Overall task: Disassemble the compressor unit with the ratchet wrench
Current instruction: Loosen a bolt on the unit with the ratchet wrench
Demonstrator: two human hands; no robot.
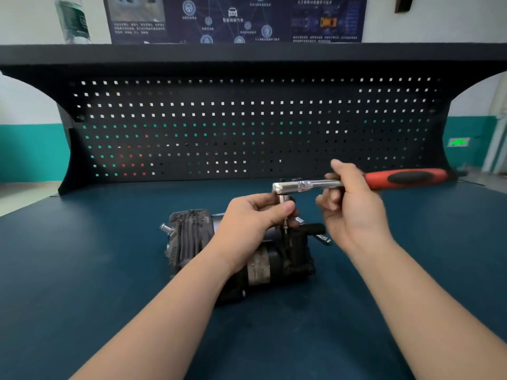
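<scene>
Water bottle (72,19): one, on the shelf above the pegboard (247,127), far left; not part of the step.
Table (82,270): one, blue-topped; carries the work.
Compressor unit (192,237): one, lying on its side near the middle of the table, finned metal end to the left, dark motor body to the right, partly under the left forearm. One small pipe stub sticks out at its left end.
Left hand (252,218): fingers curled, thumb and fingertips pinching the socket or extension just under the wrench head, steadying it over the unit.
Bolt (286,223): one slim threaded piece shows below the left thumb; whether it is seated in the unit or already free, cannot tell.
Ratchet wrench (356,182): one, chrome head and shank, red and black grip pointing right, held roughly level above the unit.
Right hand (354,207): fingers wrapped round the chrome shank close to the head, not on the red grip; frame is blurred here.
Loose metal part (323,238): one small bright piece on the table just right of the unit; type unclear.
Step in hand (judgement): running a fastener out on the right-hand end of the unit.
Technique note: keep the socket square and pressed down with the left fingers so it does not cam off. The short grip on the shank suits a fastener that already spins; if it resists, slide the right hand out to the red grip for leverage. The unit is unclamped, so brace it against rolling.
</scene>
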